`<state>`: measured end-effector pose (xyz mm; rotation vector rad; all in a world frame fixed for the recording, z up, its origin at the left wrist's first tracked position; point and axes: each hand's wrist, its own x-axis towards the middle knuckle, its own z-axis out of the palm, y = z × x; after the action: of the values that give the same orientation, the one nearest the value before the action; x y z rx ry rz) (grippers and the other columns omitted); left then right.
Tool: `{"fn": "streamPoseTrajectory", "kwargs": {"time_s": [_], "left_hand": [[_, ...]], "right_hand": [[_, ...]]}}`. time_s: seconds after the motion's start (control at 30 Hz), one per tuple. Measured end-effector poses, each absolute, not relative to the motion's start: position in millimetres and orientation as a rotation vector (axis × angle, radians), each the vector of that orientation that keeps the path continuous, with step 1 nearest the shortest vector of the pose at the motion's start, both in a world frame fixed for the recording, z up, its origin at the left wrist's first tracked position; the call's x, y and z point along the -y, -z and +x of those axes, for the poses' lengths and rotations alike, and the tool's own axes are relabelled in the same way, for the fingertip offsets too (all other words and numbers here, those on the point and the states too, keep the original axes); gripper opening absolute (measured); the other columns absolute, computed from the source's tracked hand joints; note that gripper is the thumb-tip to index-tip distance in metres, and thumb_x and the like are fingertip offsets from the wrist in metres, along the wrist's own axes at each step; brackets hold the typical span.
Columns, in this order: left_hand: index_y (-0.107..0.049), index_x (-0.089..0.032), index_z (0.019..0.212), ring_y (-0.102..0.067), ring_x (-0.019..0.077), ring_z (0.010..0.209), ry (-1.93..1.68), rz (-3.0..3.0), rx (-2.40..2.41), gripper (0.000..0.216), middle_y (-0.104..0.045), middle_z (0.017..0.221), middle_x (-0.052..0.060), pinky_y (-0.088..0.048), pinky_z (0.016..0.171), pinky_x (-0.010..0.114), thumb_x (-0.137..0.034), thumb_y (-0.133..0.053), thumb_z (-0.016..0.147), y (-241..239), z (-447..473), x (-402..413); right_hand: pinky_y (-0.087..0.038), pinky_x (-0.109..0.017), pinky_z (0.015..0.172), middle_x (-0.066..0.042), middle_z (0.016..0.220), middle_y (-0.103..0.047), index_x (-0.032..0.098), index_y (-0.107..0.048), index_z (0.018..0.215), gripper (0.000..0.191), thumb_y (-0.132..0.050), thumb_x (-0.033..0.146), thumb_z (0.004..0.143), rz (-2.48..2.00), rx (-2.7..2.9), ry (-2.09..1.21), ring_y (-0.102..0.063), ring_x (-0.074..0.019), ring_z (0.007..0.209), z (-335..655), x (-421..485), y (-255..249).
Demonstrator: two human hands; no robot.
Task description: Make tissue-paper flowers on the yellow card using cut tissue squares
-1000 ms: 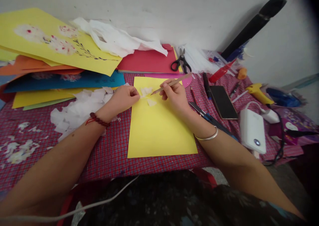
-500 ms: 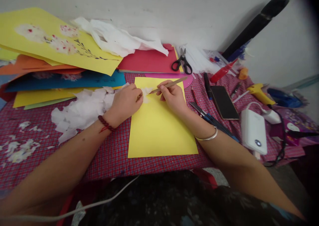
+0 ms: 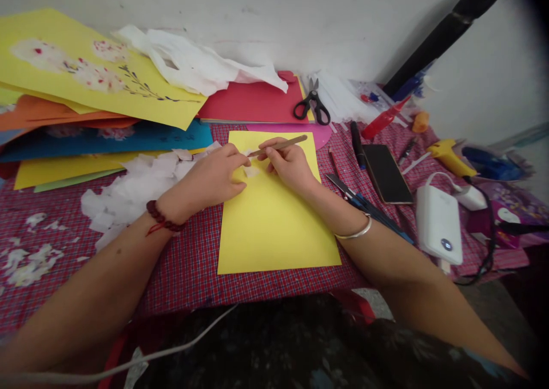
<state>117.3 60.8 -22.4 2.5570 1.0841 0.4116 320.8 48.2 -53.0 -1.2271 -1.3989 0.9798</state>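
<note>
A yellow paper sheet (image 3: pixel 274 217) lies on the red checked tablecloth (image 3: pixel 189 269) in front of me. My right hand (image 3: pixel 288 163) is closed round a thin wooden stick (image 3: pixel 281 145), whose tip points left at small white tissue pieces (image 3: pixel 251 171) near the sheet's top edge. My left hand (image 3: pixel 212 176) rests on the sheet's left edge, fingers pinched together over the white pieces right at the stick's tip. What the fingers pinch is too small to make out.
A heap of torn white tissue (image 3: pixel 137 186) lies left of the sheet. Coloured paper sheets (image 3: pixel 98 86) are stacked at the back left. Black scissors (image 3: pixel 312 104), a phone (image 3: pixel 386 173), a white power bank (image 3: pixel 439 223), a glue gun (image 3: pixel 448 153) and pens lie to the right.
My left hand has slid right onto the yellow sheet, up to the stick's tip. My right hand has shifted slightly left, and the stick now lies flatter.
</note>
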Motion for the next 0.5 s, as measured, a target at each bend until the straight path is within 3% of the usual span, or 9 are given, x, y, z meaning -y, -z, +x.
{"fn": "streamPoseTrajectory", "kwargs": {"time_s": [0.17, 0.33, 0.5], "left_hand": [[-0.068, -0.019, 0.086, -0.059, 0.0224, 0.096, -0.494, 2.63, -1.055, 0.017, -0.064, 0.101, 0.008, -0.047, 0.087, 0.036, -0.025, -0.052, 0.089, 32, 124, -59], [-0.057, -0.02, 0.076, -0.057, 0.0166, 0.072, -0.798, 2.176, -1.292, 0.011, -0.064, 0.08, 0.005, -0.045, 0.068, 0.032, -0.024, -0.053, 0.085, 11, 122, -62], [-0.054, -0.02, 0.076, -0.046, 0.0105, 0.052, -0.496, 1.685, -1.215, 0.011, -0.062, 0.066, 0.002, -0.033, 0.049, 0.026, -0.029, -0.055, 0.083, -1, 110, -70]], "right_hand": [[-0.046, -0.022, 0.05, -0.001, 0.078, -0.07, 0.016, -0.064, 0.096, 0.011, -0.056, 0.023, 0.095, -1.239, 1.39, -0.993, -0.055, -0.0075, 0.048, 321, -51, 56], [-0.046, -0.021, 0.049, -0.002, 0.077, -0.068, 0.014, -0.063, 0.096, 0.012, -0.053, 0.021, 0.095, -1.229, 1.384, -1.002, -0.055, -0.0071, 0.048, 321, -51, 54], [-0.047, -0.021, 0.05, -0.003, 0.079, -0.068, 0.014, -0.064, 0.095, 0.015, -0.052, 0.023, 0.096, -1.208, 1.41, -0.99, -0.056, -0.0076, 0.053, 322, -50, 53]]}}
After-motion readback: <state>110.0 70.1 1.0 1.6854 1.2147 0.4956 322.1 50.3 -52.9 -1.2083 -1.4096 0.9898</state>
